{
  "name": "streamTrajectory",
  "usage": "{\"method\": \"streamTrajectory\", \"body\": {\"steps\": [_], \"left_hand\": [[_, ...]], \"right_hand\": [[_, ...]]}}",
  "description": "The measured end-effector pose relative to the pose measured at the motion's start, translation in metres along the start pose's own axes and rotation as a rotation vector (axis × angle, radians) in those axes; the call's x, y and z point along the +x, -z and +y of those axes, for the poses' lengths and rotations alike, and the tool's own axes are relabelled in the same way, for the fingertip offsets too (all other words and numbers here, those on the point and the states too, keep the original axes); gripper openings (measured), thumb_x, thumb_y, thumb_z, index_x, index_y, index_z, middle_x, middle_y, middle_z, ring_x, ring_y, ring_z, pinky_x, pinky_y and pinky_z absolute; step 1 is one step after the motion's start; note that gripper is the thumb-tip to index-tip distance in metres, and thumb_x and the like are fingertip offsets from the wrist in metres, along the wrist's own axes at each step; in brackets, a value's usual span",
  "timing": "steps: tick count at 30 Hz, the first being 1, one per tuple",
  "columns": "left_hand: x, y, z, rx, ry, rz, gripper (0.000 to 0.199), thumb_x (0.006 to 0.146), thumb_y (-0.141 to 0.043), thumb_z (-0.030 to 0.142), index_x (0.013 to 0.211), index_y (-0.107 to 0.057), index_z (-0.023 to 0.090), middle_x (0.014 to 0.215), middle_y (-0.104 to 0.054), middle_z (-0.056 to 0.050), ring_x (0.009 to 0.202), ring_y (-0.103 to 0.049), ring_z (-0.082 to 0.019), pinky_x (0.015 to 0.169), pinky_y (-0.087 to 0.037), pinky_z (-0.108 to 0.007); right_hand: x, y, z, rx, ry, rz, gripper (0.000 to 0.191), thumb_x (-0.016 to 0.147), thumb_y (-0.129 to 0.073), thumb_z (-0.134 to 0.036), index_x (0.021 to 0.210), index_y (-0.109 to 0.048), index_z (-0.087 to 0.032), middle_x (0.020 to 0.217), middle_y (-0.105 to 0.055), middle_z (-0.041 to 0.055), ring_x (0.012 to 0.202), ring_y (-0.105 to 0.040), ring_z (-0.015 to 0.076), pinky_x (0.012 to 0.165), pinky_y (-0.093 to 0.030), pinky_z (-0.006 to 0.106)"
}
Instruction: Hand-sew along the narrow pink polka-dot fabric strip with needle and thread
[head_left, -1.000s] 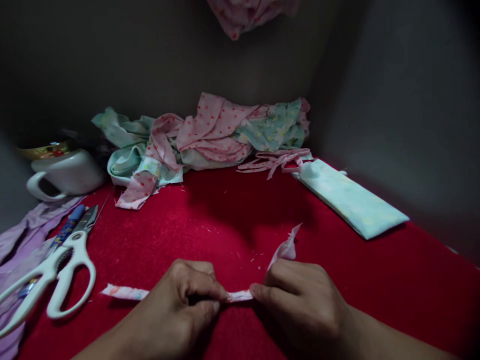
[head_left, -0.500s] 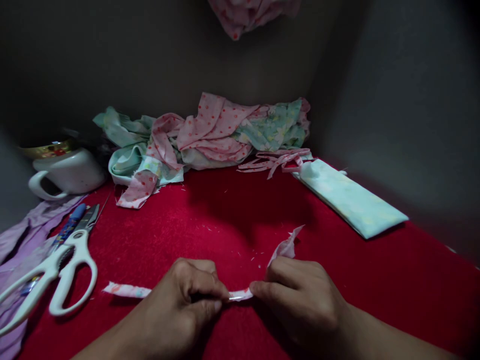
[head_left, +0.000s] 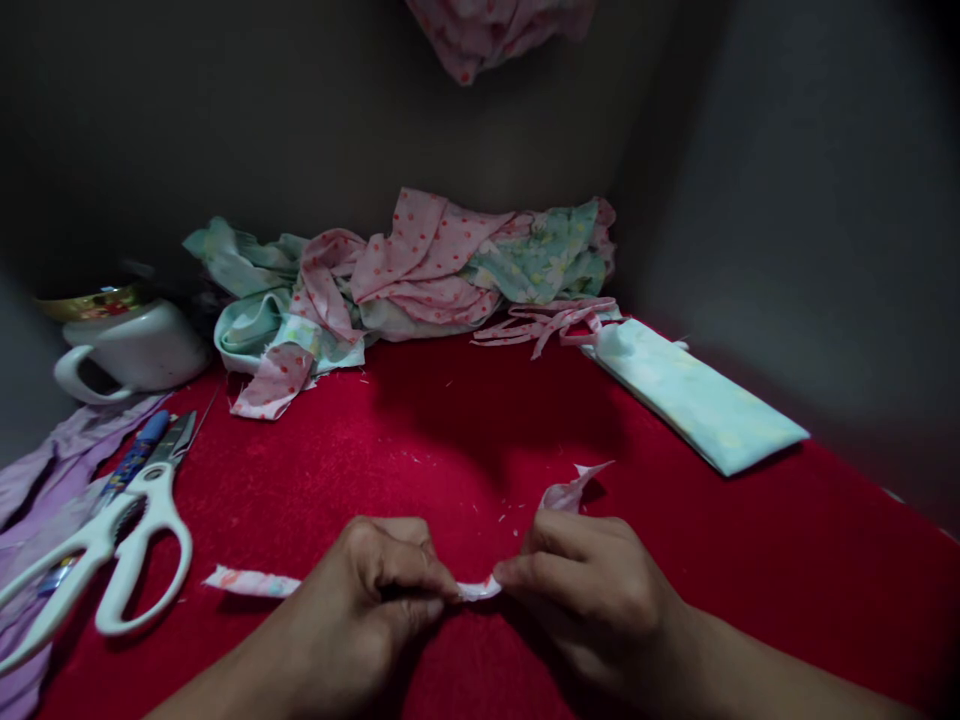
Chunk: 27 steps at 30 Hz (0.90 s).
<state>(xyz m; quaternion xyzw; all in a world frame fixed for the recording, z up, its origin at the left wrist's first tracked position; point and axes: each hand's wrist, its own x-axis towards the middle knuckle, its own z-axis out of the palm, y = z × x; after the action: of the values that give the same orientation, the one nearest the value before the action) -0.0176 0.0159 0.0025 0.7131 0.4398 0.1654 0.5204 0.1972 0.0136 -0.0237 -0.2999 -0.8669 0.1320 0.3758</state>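
A narrow fabric strip (head_left: 253, 582), pale with pink and blue marks, runs sideways through both my hands at the front of the red cloth. My left hand (head_left: 375, 590) pinches it near the middle, and its folded tail sticks out to the left. Close by on the right, my right hand (head_left: 592, 590) pinches the same strip, with a loose pink end rising behind the knuckles. A short, shiny stretch of it shows between my fingertips. Whether something thin lies inside that stretch, I cannot tell.
White-handled scissors (head_left: 142, 540) and a blue pen (head_left: 139, 450) lie on the left beside purple cloth (head_left: 30, 560). Behind them stands a white mug (head_left: 139, 350). Crumpled pink and green fabric (head_left: 427, 260) lines the back of the red cloth (head_left: 300, 450). At right rests a folded mint cloth (head_left: 705, 400).
My right hand has shifted slightly left and turned a little, and the strip's loose right end has tipped lower. My left hand keeps its pinch in nearly the same spot.
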Motion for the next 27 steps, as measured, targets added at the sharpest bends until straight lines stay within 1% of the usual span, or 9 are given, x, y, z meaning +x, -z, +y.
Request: {"method": "streamTrajectory", "body": {"steps": [4, 10, 18, 21, 23, 25, 27], "left_hand": [[-0.0002, 0.0006, 0.0013, -0.011, -0.011, 0.011, 0.021, 0.078, -0.052, 0.013, 0.071, -0.072, 0.015, 0.063, -0.051, 0.001, 0.060, -0.047, -0.011, 0.054, -0.033, -0.024], [0.0029, -0.0008, 0.0022, -0.033, -0.025, 0.030, 0.020, 0.078, -0.054, 0.015, 0.072, -0.074, 0.016, 0.062, -0.053, 0.000, 0.058, -0.047, -0.011, 0.053, -0.035, -0.022], [0.0033, -0.0015, 0.0050, -0.030, -0.020, 0.029, 0.022, 0.077, -0.053, 0.015, 0.072, -0.074, 0.017, 0.061, -0.054, -0.001, 0.056, -0.047, -0.011, 0.052, -0.034, -0.022], [0.0035, -0.0021, 0.0050, -0.048, -0.018, 0.032, 0.021, 0.075, -0.053, 0.015, 0.071, -0.074, 0.018, 0.062, -0.056, -0.001, 0.057, -0.048, -0.011, 0.052, -0.035, -0.022], [0.0040, -0.0032, 0.0051, -0.045, 0.004, 0.041, 0.020, 0.072, -0.053, 0.015, 0.070, -0.073, 0.017, 0.064, -0.058, -0.001, 0.058, -0.050, -0.012, 0.054, -0.036, -0.022], [0.0045, -0.0049, 0.0053, -0.025, 0.057, 0.063, 0.016, 0.069, -0.054, 0.013, 0.069, -0.070, 0.016, 0.064, -0.058, 0.000, 0.059, -0.050, -0.011, 0.054, -0.035, -0.022], [0.0052, -0.0073, 0.0057, -0.005, 0.124, 0.100, 0.010, 0.069, -0.054, 0.014, 0.067, -0.064, 0.015, 0.059, -0.053, 0.003, 0.056, -0.046, -0.011, 0.052, -0.032, -0.022]], "right_hand": [[0.0003, -0.0003, 0.0008, 0.020, -0.006, -0.004, 0.021, 0.085, -0.048, -0.010, 0.074, -0.066, -0.013, 0.058, -0.046, 0.0006, 0.050, -0.037, 0.0101, 0.046, -0.022, 0.025], [0.0011, 0.0004, -0.0003, 0.027, -0.014, -0.025, 0.023, 0.084, -0.048, -0.008, 0.069, -0.065, -0.012, 0.057, -0.043, 0.0002, 0.049, -0.034, 0.0098, 0.046, -0.021, 0.025], [-0.0009, -0.0028, 0.0006, 0.052, -0.050, -0.046, 0.022, 0.085, -0.049, -0.009, 0.070, -0.065, -0.013, 0.058, -0.044, -0.0002, 0.049, -0.035, 0.0096, 0.046, -0.022, 0.025], [0.0005, -0.0037, 0.0010, 0.128, -0.092, -0.044, 0.020, 0.084, -0.051, -0.009, 0.070, -0.066, -0.013, 0.058, -0.049, 0.0007, 0.049, -0.040, 0.0087, 0.045, -0.025, 0.023], [0.0024, -0.0038, 0.0018, 0.223, -0.133, -0.029, 0.016, 0.083, -0.056, -0.011, 0.073, -0.068, -0.012, 0.060, -0.054, 0.0017, 0.050, -0.045, 0.0083, 0.046, -0.030, 0.021], [0.0046, -0.0033, 0.0029, 0.320, -0.181, -0.014, 0.011, 0.081, -0.062, -0.015, 0.075, -0.070, -0.012, 0.061, -0.057, 0.0025, 0.052, -0.049, 0.0082, 0.046, -0.033, 0.019], [0.0067, -0.0025, 0.0038, 0.378, -0.224, -0.012, 0.009, 0.079, -0.066, -0.018, 0.075, -0.071, -0.012, 0.060, -0.058, 0.0024, 0.052, -0.050, 0.0080, 0.046, -0.035, 0.019]]}}
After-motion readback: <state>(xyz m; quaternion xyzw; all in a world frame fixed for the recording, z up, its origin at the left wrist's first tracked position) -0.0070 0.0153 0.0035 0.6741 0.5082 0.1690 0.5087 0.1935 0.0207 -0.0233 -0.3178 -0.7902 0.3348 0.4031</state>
